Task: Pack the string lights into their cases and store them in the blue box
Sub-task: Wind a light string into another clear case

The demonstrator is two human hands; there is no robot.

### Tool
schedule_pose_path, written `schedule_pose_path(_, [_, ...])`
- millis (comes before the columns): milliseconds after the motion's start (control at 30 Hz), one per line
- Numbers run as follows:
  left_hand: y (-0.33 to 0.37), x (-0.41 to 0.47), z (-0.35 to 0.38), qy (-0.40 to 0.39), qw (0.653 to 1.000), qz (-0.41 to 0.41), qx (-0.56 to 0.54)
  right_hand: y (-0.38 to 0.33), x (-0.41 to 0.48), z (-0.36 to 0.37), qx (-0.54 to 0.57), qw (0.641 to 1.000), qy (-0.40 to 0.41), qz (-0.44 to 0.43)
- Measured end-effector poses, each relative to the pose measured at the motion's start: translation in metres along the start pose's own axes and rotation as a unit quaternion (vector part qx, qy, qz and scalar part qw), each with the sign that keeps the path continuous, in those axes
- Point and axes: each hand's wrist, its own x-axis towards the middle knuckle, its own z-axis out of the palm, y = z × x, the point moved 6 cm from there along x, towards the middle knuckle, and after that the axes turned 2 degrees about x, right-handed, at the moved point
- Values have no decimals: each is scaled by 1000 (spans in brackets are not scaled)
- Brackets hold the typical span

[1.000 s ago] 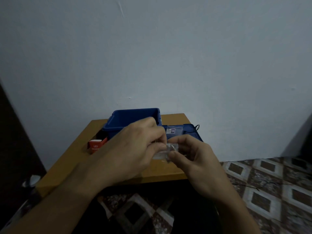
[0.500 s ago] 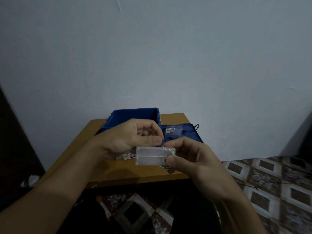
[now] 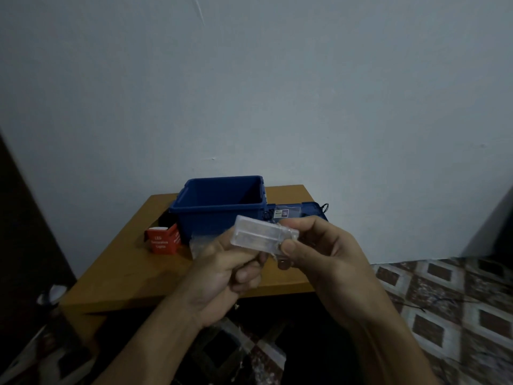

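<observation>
Together, both hands (image 3: 280,262) (fingers curled) around clear case (image 3: 263,236).

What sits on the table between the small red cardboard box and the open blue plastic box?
Head view: nothing; the red cardboard box stands against the blue plastic box, its right edge overlapping the front wall's lower left corner.

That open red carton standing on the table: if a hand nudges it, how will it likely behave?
The red carton looks like thin cardboard with its top flap open, so it is probably light and would slide or tip easily on the smooth wooden table. Its walls would likely dent under a firm pinch.
</observation>
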Motion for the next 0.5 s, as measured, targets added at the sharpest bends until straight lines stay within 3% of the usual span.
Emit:
schedule_pose_path(333, [6, -13, 4, 60, 993, 87, 47, -1, -1, -1, -11, 999, 48, -12])
schedule_pose_path(500, [9, -16, 6, 69, 983, 105, 134, -9, -2, 2, -41, 998, 34, -25])
